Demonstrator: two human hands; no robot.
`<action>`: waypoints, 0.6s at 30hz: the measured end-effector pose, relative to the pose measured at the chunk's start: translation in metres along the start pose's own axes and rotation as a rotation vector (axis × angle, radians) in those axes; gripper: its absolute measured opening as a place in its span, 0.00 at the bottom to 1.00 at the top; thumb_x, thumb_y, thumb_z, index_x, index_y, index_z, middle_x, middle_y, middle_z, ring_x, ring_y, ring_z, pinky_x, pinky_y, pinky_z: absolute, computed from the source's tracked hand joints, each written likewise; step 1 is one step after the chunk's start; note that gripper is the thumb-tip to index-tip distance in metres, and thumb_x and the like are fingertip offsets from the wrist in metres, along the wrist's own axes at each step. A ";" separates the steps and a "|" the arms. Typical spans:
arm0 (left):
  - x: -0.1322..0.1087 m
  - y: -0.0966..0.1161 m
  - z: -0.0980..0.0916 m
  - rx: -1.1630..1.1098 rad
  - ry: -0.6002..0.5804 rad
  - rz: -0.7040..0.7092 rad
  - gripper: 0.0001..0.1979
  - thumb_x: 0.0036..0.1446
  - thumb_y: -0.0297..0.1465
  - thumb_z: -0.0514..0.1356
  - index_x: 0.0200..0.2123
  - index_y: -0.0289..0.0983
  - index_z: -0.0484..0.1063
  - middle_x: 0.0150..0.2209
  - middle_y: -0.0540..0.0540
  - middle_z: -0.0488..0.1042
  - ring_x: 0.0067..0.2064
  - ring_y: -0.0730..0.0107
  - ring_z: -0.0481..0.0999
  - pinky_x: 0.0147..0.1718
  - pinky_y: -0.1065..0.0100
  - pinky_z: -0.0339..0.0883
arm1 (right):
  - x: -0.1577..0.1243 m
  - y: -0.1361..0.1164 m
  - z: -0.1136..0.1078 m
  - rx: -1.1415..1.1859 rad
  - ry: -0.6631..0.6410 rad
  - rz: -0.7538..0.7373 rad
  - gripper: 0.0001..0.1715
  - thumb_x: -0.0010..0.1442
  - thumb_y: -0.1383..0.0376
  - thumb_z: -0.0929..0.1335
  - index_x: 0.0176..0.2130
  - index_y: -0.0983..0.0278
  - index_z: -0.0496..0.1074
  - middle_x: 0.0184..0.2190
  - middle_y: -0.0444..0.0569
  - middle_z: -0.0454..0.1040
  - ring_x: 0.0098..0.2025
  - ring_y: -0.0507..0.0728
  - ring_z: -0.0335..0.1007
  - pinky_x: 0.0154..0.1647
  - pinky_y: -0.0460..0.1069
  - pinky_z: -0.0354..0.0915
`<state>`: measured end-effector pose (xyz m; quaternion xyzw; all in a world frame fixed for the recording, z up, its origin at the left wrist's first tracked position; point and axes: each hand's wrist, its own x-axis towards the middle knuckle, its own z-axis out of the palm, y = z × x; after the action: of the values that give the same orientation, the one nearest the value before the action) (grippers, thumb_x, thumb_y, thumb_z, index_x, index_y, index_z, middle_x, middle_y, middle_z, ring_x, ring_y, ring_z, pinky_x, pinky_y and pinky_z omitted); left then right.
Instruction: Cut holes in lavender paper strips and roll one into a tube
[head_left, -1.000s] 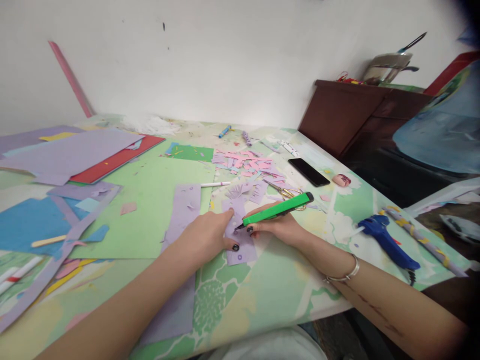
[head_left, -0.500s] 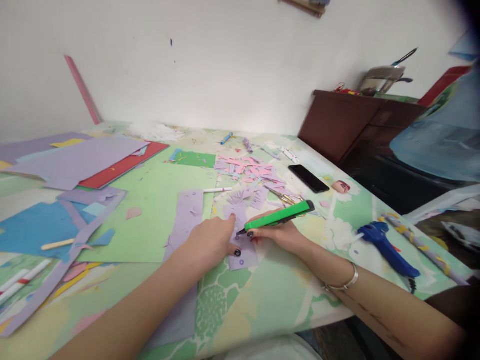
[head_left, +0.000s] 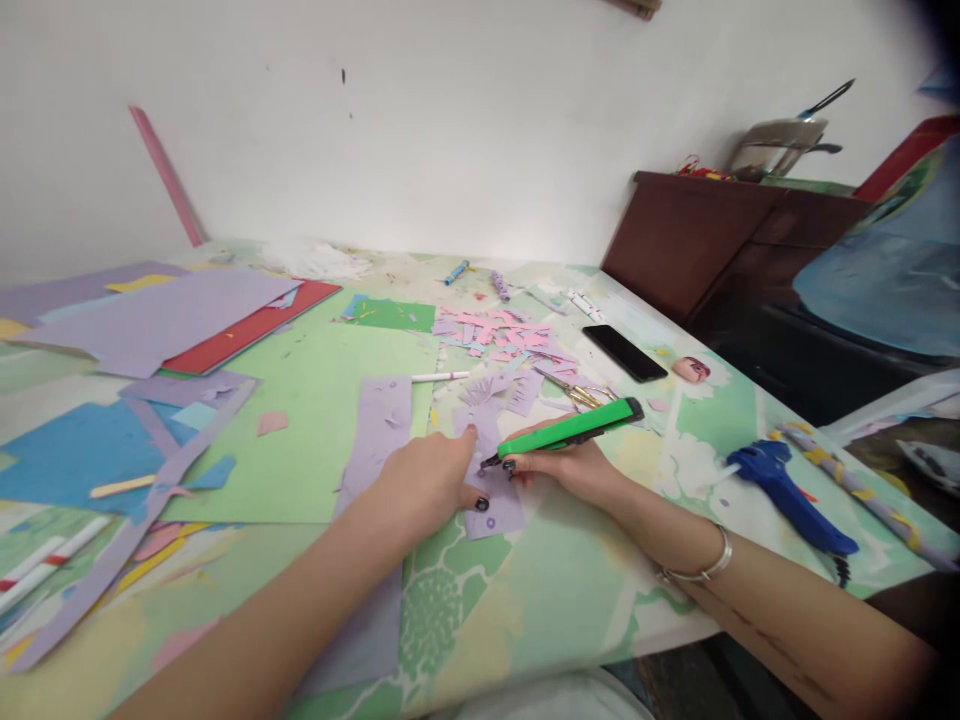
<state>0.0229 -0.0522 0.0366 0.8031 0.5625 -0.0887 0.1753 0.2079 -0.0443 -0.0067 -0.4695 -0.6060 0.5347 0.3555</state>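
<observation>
My left hand (head_left: 424,482) presses down on a small lilac paper strip (head_left: 496,505) on the table, forefinger stretched forward and thumb lying on the paper. My right hand (head_left: 566,462) grips a bright green utility knife (head_left: 564,429), its dark tip touching the lilac strip just right of my left forefinger. A silver bangle (head_left: 701,565) sits on my right wrist.
Lilac, green, blue and red paper sheets (head_left: 187,370) cover the left of the table. Pink and lilac scraps (head_left: 499,335), gold scissors (head_left: 581,392), a white marker (head_left: 439,377), a black phone (head_left: 624,352) and a blue glue gun (head_left: 795,495) lie nearby. A brown cabinet (head_left: 720,235) stands at right.
The view shifted slightly. Both hands stay on the lilac strip with the knife tip against it; no clear movement of the paper.
</observation>
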 end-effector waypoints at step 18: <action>0.011 -0.015 0.012 -0.088 0.113 0.040 0.32 0.44 0.42 0.62 0.53 0.41 0.63 0.44 0.39 0.74 0.44 0.52 0.74 0.35 0.64 0.64 | -0.001 0.003 0.000 -0.021 0.020 -0.014 0.15 0.44 0.56 0.74 0.24 0.66 0.75 0.18 0.46 0.72 0.23 0.54 0.67 0.28 0.49 0.65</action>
<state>0.0136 -0.0430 0.0193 0.8095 0.5586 -0.0150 0.1801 0.2084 -0.0455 -0.0096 -0.4742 -0.6114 0.5210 0.3603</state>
